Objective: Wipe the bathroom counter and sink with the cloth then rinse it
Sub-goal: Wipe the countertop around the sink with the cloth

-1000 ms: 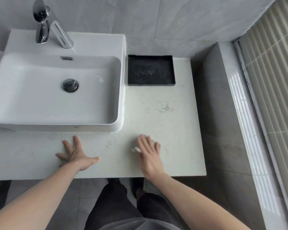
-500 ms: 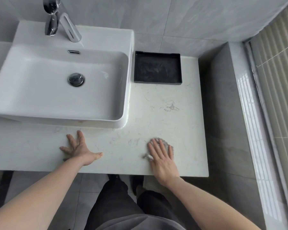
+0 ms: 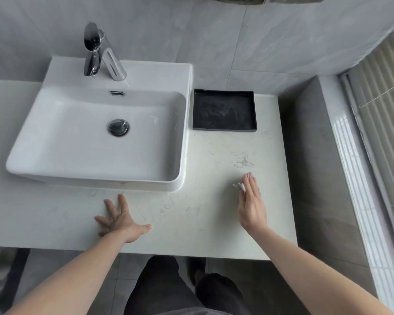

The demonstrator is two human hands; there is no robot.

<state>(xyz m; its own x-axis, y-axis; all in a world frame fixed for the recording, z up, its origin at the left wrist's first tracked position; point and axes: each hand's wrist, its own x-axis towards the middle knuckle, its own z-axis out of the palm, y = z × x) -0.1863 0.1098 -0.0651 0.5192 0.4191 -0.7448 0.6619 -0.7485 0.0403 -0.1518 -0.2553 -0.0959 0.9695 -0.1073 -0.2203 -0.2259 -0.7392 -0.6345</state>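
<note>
Both hands lie flat on the counter [image 3: 214,226], right hand [image 3: 251,206] pressing the cloth [image 3: 240,186] beneath straight fingers.

White sink [image 3: 96,142] with chrome faucet [image 3: 93,53] and chrome drain [image 3: 118,127]; off-white bench [image 3: 214,212] with faint grey veining; matte black tray [image 3: 224,110] at its rear right corner; pale whitish cloth [image 3: 240,186]; grey marbled wall tiles [image 3: 214,37].

Soft, even daylight from the window side [image 3: 382,123], glare on its sill, wide-angle bending at edges.
</note>
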